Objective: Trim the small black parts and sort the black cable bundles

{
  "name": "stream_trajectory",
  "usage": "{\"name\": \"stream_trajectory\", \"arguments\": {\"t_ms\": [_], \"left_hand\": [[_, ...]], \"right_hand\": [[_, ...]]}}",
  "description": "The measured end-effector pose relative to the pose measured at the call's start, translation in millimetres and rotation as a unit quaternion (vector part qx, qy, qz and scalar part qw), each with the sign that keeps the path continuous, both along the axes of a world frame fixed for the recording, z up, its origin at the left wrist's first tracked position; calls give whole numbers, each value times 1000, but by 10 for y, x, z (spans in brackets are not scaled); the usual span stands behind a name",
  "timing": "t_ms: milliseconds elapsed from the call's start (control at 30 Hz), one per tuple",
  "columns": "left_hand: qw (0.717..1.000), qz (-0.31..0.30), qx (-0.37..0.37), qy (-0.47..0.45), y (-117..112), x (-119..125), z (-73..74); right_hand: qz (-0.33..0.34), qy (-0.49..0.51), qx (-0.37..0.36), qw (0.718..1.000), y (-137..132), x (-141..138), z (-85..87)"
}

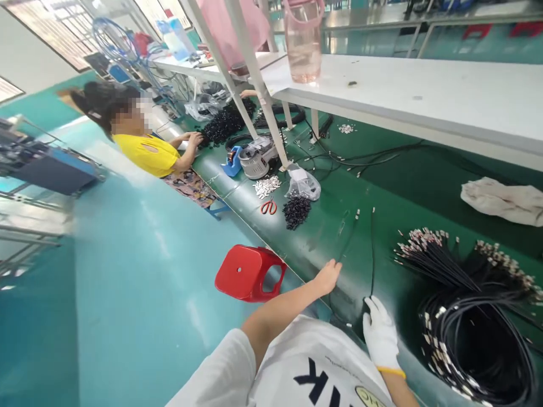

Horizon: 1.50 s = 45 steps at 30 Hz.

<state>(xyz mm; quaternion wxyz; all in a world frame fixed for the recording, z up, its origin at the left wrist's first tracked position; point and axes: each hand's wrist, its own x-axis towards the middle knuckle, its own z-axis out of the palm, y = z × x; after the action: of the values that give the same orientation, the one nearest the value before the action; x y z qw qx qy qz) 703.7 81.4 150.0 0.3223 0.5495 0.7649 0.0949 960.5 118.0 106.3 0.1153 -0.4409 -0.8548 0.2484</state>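
My bare left hand [327,277] is low over the green tabletop near its front edge, its fingers closed at a thin black cable [348,240] with a pale connector at its far end. To the right, my right hand [380,327], in a white glove with a yellow cuff, pinches the near part of a second black cable [373,254]. That cable runs straight away from me and ends in a small pale tip. Parts of both cables close to my body are hard to follow.
Coiled black cables [456,308] with pale connectors lie at right. Ahead sit black small parts [297,212], red-handled scissors [268,207], white parts [267,186] and a blue tape dispenser [231,161]. A shelf [407,96] overhangs the bench. A red stool [240,274] and a person in yellow [142,152] are left.
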Motion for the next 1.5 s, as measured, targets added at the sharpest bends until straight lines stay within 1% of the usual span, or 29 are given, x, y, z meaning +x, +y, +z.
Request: {"name": "stream_trajectory", "arguments": {"t_ms": [100,133,167,200,267,333,367,400,433,533,567,600,633,667,700,767,833,933,1033,1100,1200,1300,1433,1500], "left_hand": [[998,-55,30,-6,-48,-283,106],[996,-76,39,-4,-100,-427,142],[994,-96,47,1,-169,-606,173],[992,-116,52,9,-254,-823,197],[987,-151,56,30,-465,-1367,228],[981,-177,53,56,-712,-2012,237],[979,-187,51,70,-843,-2346,234],[976,-194,49,84,-976,-2675,224],[974,-199,47,97,-1110,-2990,208],[966,-222,51,122,-1479,-3812,100],[962,-237,55,126,-1578,-4040,43],[953,-263,68,130,-1661,-4244,-24],[944,-291,82,129,-1725,-4423,-99],[931,-334,89,120,-1772,-4575,-178],[921,-359,101,115,-1803,-4698,-259],[912,-372,128,118,-1836,-4858,-406],[911,-364,143,132,-1852,-4924,-514],[907,-363,148,150,-1867,-4940,-587],[903,-370,148,160,-1859,-4951,-595],[902,-371,147,167,-1844,-4960,-594],[903,-368,138,176,-1821,-4964,-595],[903,-364,134,185,-1805,-4949,-576],[902,-357,137,199,-1818,-4862,-545],[905,-334,146,218,-1860,-4757,-579]], "right_hand": [[-21,19,-17,999,-204,-44,58],[-43,25,-15,999,-236,-82,92],[-84,33,-5,996,-258,-137,130],[-134,43,11,990,-276,-213,168],[-217,40,26,975,-327,-452,232],[-287,54,40,956,-420,-833,273],[-292,63,38,954,-481,-1078,283],[-284,72,34,955,-547,-1351,286],[-251,79,23,965,-617,-1641,281],[-122,81,-5,989,-810,-2488,206],[-88,77,-2,993,-858,-2724,162],[-66,67,7,995,-893,-2926,111],[-59,53,23,997,-914,-3091,55],[-58,36,42,997,-922,-3221,-3],[-60,20,64,996,-919,-3318,-62],[-76,-9,111,991,-902,-3433,-177],[-93,-33,155,983,-906,-3477,-288],[-87,-56,203,974,-992,-3480,-450],[-63,-63,238,967,-1092,-3459,-576],[-51,-67,257,963,-1105,-3437,-625],[-12,-74,280,957,-1033,-3388,-669],[20,-58,296,953,-936,-3337,-720],[14,-10,297,955,-891,-3283,-777],[8,7,296,955,-901,-3255,-775]]}}
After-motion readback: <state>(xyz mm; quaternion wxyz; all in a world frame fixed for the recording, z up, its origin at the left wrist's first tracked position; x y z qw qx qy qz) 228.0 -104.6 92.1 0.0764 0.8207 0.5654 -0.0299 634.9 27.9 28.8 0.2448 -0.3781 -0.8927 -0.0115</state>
